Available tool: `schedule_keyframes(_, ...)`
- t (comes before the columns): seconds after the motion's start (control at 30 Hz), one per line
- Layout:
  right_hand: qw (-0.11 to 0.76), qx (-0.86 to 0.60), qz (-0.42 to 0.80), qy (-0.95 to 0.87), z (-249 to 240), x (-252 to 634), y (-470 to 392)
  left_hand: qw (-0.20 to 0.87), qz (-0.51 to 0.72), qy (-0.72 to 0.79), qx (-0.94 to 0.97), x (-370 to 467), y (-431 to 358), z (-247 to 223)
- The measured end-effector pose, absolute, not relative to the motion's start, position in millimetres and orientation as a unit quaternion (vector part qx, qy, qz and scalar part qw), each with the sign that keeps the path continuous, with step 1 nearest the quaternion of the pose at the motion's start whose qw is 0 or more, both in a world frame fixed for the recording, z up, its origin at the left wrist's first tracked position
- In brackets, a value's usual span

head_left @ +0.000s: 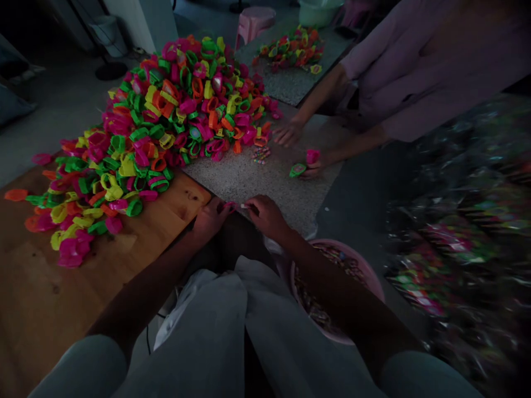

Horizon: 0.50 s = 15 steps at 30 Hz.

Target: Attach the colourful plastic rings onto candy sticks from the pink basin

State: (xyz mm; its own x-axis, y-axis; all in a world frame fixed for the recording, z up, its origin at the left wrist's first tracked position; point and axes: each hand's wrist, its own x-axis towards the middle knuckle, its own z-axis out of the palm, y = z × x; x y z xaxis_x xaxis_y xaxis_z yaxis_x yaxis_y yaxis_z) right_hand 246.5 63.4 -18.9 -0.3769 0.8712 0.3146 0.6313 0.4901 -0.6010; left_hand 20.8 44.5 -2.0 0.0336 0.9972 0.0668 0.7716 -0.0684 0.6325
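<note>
Near the front edge of the speckled table, my left hand (208, 216) pinches a small pink plastic piece (230, 205); its exact kind is too small and dark to make out. Facing it, my right hand (266, 215) is closed, thumb and fingers on a tiny whitish piece (243, 206). The two pieces are very close together, and I cannot tell whether they touch. To the left and beyond rises a large heap of plastic toy watches (166, 119) in pink, green, orange and yellow. A small bunch of coloured beads or candies (261, 155) lies past my hands.
Across the speckled table (232, 174), a co-worker's hand (313, 167) holds a green and a pink toy watch. A pink basin (375, 282) of small pieces stands under my right forearm. Clear plastic bags (456, 243) fill the right. A wooden tabletop (103, 282) is at left.
</note>
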Motion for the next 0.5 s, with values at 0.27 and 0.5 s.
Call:
schedule_keyframes(0.27, 0.296, -0.466, 0.173, -0.816, -24, 234, 66, 0.144, 0.092, 0.692, 0.701, 33, 37, 2)
schedule_keyframes(0.5, 0.281, -0.438, 0.177, -0.835, -24, 228, 78, 0.157, 0.062, 0.681, 0.713, 38, 41, 13)
